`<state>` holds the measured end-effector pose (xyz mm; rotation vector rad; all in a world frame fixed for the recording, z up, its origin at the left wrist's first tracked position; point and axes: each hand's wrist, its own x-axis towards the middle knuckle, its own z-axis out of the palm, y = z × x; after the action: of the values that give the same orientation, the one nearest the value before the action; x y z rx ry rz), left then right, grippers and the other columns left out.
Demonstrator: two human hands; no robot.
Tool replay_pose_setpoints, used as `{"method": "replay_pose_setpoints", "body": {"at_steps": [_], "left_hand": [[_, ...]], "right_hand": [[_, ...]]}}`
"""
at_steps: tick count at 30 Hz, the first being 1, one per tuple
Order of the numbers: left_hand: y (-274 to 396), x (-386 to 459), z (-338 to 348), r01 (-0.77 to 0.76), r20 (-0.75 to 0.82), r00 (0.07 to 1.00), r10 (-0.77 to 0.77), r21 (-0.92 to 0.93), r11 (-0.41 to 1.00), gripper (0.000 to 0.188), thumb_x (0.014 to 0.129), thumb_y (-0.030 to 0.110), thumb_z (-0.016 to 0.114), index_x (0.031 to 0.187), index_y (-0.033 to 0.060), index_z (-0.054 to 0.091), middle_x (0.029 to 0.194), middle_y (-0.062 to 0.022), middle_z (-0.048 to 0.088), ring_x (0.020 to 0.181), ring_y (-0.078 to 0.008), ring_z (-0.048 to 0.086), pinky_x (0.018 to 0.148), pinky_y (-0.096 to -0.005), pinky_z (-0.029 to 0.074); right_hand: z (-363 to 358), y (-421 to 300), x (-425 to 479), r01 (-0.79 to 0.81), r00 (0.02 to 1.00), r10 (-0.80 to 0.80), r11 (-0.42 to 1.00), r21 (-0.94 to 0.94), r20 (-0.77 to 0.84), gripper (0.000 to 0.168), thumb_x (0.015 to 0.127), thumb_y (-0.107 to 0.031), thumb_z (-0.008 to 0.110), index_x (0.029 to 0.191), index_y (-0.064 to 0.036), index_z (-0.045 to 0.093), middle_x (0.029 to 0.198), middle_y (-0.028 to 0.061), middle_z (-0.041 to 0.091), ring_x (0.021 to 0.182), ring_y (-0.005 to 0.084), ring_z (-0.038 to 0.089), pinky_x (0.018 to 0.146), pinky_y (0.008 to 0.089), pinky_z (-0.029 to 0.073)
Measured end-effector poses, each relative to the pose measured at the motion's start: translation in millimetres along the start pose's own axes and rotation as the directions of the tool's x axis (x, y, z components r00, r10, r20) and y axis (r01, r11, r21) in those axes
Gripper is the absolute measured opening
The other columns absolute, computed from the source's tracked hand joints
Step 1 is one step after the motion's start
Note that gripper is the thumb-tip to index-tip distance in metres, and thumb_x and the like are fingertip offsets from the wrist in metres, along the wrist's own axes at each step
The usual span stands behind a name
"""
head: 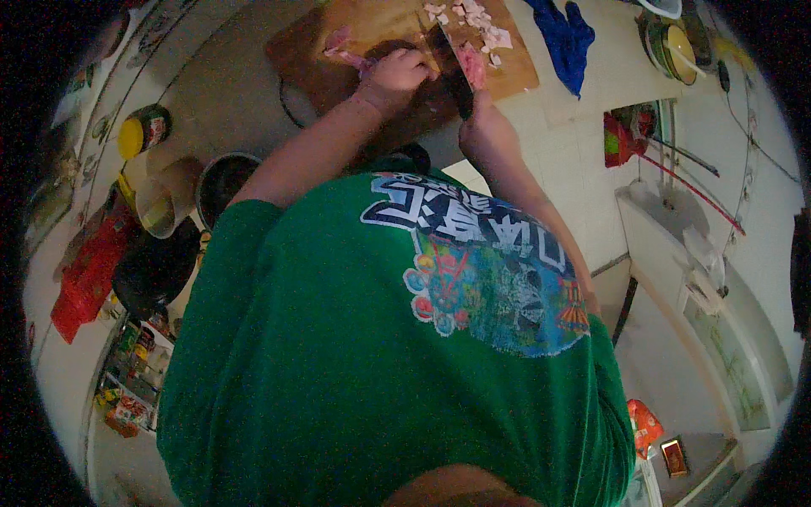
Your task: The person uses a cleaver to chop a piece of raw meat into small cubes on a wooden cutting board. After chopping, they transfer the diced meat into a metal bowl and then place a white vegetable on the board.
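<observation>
On a wooden cutting board (521, 66) at the top of the view, my left hand (396, 76) has its fingers curled down over a strip of raw meat (339, 41). The strip's pink end sticks out to the left; the rest is hidden under the hand. My right hand (491, 130) grips the dark handle of a kitchen knife (448, 54), whose blade stands on edge close to my left fingers. Against the blade's right side lies a pink piece of meat (470, 63). Small pale cut pieces (485, 24) are scattered farther up the board.
Right of the board lies a blue cloth (567, 47), with a yellowish bowl (681, 56) beyond it. To my left are a dark pan (218, 187), a translucent container (157, 206), a black wok (152, 269), a yellow-lidded jar (133, 136) and a red bag (92, 285).
</observation>
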<state>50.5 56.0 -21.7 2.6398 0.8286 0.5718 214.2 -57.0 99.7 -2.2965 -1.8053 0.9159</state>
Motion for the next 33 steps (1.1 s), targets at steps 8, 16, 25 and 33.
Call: {"method": "replay_pose_setpoints", "body": {"at_steps": [8, 16, 25, 33], "left_hand": [[-0.7, -2.4, -7.1, -0.053, 0.027, 0.998, 0.051, 0.065, 0.996, 0.021, 0.074, 0.014, 0.055, 0.092, 0.0095, 0.065, 0.108, -0.0072, 0.059, 0.100, -0.0294, 0.057, 0.082, -0.0381, 0.052], [6.6, -2.6, -14.8, -0.066, -0.071, 0.995, 0.075, 0.121, 0.990, 0.015, 0.072, 0.014, 0.055, 0.080, 0.0067, 0.065, 0.098, -0.0097, 0.058, 0.092, -0.0301, 0.058, 0.076, -0.0385, 0.052], [-2.2, -4.8, -1.5, -0.022, -0.019, 1.000, 0.022, 0.021, 1.000, 0.024, 0.077, 0.015, 0.056, 0.098, 0.0137, 0.067, 0.106, -0.0055, 0.061, 0.099, -0.0277, 0.057, 0.083, -0.0382, 0.051], [-7.7, -8.4, 1.8, -0.074, -0.048, 0.996, 0.077, 0.065, 0.995, 0.022, 0.075, 0.014, 0.056, 0.094, 0.0102, 0.066, 0.108, -0.0068, 0.062, 0.100, -0.0287, 0.058, 0.084, -0.0387, 0.050]], "right_hand": [[5.6, -11.0, 6.2, 0.079, 0.997, -0.079, 0.997, -0.017, -0.003, 0.022, 0.083, -0.007, 0.048, 0.101, 0.005, 0.042, 0.082, 0.0309, 0.063, 0.076, 0.0460, 0.064, 0.063, 0.0518, 0.051], [14.1, -26.4, 43.0, 0.013, 0.998, -0.013, 1.000, -0.002, -0.062, 0.038, 0.085, -0.014, 0.049, 0.118, 0.004, 0.042, 0.096, 0.0290, 0.063, 0.092, 0.0442, 0.062, 0.078, 0.0517, 0.048], [-2.9, -9.2, -4.0, -0.054, 0.998, 0.056, 0.996, 0.074, -0.024, 0.043, 0.078, -0.009, 0.054, 0.116, 0.005, 0.037, 0.084, 0.0316, 0.063, 0.079, 0.0467, 0.063, 0.069, 0.0536, 0.050], [15.8, -14.3, 17.2, 0.010, 1.000, -0.010, 0.999, 0.042, 0.008, 0.031, 0.081, -0.009, 0.050, 0.108, 0.004, 0.040, 0.085, 0.0322, 0.062, 0.080, 0.0474, 0.062, 0.070, 0.0548, 0.048]]}}
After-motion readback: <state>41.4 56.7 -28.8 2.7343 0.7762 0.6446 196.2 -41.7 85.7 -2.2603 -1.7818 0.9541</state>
